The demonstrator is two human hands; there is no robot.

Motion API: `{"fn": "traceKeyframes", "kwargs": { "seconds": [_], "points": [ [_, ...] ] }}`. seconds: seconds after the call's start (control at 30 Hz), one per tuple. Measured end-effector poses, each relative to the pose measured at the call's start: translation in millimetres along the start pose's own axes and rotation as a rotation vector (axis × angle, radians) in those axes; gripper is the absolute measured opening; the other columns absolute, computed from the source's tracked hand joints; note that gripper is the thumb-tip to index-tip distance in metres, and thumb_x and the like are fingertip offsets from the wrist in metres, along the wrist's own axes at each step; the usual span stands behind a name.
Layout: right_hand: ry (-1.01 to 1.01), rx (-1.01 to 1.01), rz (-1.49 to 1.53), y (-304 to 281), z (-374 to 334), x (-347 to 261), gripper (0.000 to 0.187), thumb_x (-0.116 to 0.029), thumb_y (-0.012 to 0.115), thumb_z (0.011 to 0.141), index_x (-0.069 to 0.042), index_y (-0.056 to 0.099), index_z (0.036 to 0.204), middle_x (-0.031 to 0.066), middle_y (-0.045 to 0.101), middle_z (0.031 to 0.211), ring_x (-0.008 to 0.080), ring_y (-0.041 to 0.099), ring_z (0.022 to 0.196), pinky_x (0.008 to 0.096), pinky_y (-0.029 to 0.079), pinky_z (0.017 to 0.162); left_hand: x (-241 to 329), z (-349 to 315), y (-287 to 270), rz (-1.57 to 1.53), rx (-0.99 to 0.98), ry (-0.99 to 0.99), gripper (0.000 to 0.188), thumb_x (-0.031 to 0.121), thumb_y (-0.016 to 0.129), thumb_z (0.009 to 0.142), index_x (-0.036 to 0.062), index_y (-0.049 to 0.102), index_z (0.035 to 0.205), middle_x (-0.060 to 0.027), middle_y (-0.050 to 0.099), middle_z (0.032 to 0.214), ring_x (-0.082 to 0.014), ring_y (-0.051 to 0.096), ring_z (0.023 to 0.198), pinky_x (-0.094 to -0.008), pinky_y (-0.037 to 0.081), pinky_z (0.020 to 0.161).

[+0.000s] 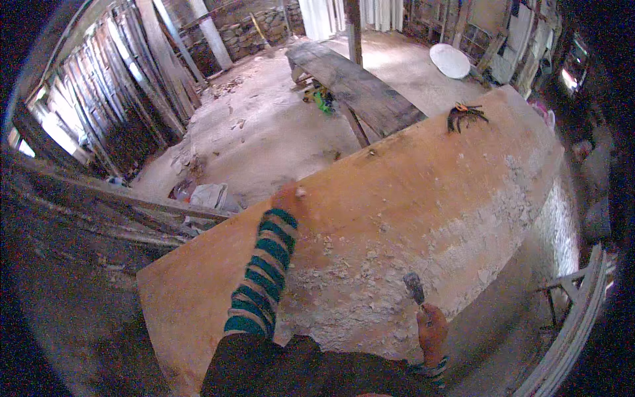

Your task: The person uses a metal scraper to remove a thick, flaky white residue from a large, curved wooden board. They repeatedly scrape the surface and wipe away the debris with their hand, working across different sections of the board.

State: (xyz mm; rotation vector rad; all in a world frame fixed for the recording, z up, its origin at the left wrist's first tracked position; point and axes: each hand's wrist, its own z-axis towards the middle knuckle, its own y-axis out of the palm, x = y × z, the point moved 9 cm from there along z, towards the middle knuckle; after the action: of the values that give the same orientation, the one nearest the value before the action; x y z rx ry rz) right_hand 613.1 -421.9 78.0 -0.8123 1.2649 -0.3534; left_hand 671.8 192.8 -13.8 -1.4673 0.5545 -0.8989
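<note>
A large plywood sheet (218, 284) lies in front of me, with pale flaky crumbs (357, 284) spread over its near and right parts. Reaching out in a green-and-light striped sleeve, my left hand (288, 197) is closed by the sheet's far edge. A small pale spot shows at its fingers; what they hold, if anything, is unclear. My right hand (432, 334) grips a short-handled tool (414, 288) with a grey, blocky head, held over the crumbs near the sheet's close edge. Its exact kind is hard to make out.
Near the sheet's far right corner sits a dark, spiky bundle (466, 118) with orange on top. Beyond stands a long wooden bench (357, 86), beside a post (354, 33). A white round disc (450, 61) is at the back right; planks (132, 73) lean at left.
</note>
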Motion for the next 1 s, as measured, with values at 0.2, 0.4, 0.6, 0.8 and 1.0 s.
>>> {"fn": "traceKeyframes", "kwargs": {
  "seconds": [0.2, 0.4, 0.6, 0.8, 1.0],
  "points": [
    [0.19, -0.045, 0.07, 2.0, 2.3, -9.3, 0.031, -0.012, 0.075, 0.088, -0.002, 0.07, 0.117, 0.0169, 0.072, 0.117, 0.0337, 0.069, 0.108, 0.0411, 0.054, 0.094, 136.2, -21.2, 53.5, -0.004, -0.155, 0.29, 0.036, 0.034, 0.063, 0.095, 0.0075, 0.067, 0.119, -0.0184, 0.073, 0.111, -0.0406, 0.069, 0.102, -0.0507, 0.055, 0.088],
    [0.166, -0.001, 0.003, -15.2, 1.6, -14.8, 0.031, -0.013, 0.073, 0.092, 0.0, 0.068, 0.119, 0.0185, 0.071, 0.118, 0.0336, 0.069, 0.11, 0.0413, 0.054, 0.096, 313.0, -105.9, -49.4, -0.83, -0.166, 0.505, 0.034, 0.032, 0.06, 0.097, 0.0101, 0.066, 0.122, -0.019, 0.073, 0.108, -0.0427, 0.069, 0.099, -0.0534, 0.055, 0.088],
    [0.222, 0.059, 0.17, -26.2, -4.6, -7.6, 0.031, -0.015, 0.072, 0.093, 0.003, 0.068, 0.118, 0.0202, 0.071, 0.118, 0.0357, 0.069, 0.107, 0.043, 0.053, 0.098, 163.9, -19.9, -90.9, -0.377, 0.052, 0.192, 0.042, 0.024, 0.066, 0.091, 0.0133, 0.061, 0.13, -0.0209, 0.07, 0.11, -0.0436, 0.07, 0.094, -0.0563, 0.055, 0.08],
    [0.122, 0.052, 0.032, -23.8, -19.0, 27.6, 0.029, -0.017, 0.071, 0.095, 0.001, 0.069, 0.117, 0.0193, 0.071, 0.119, 0.0332, 0.068, 0.11, 0.0426, 0.053, 0.096, 167.0, -12.2, -10.3, -0.193, -0.043, 0.302, 0.042, 0.021, 0.074, 0.086, 0.015, 0.066, 0.126, -0.0164, 0.07, 0.119, -0.0404, 0.067, 0.106, -0.0528, 0.053, 0.092],
    [0.181, 0.052, 0.129, -42.7, -10.0, -31.9, 0.028, -0.018, 0.07, 0.096, -0.002, 0.069, 0.119, 0.0194, 0.07, 0.118, 0.0331, 0.067, 0.111, 0.0417, 0.053, 0.095, 296.0, -103.7, -5.1, -1.025, -0.204, 0.725, 0.027, 0.019, 0.07, 0.094, 0.0123, 0.069, 0.12, -0.0118, 0.072, 0.119, -0.0326, 0.067, 0.113, -0.0437, 0.052, 0.101]
  ]
}}
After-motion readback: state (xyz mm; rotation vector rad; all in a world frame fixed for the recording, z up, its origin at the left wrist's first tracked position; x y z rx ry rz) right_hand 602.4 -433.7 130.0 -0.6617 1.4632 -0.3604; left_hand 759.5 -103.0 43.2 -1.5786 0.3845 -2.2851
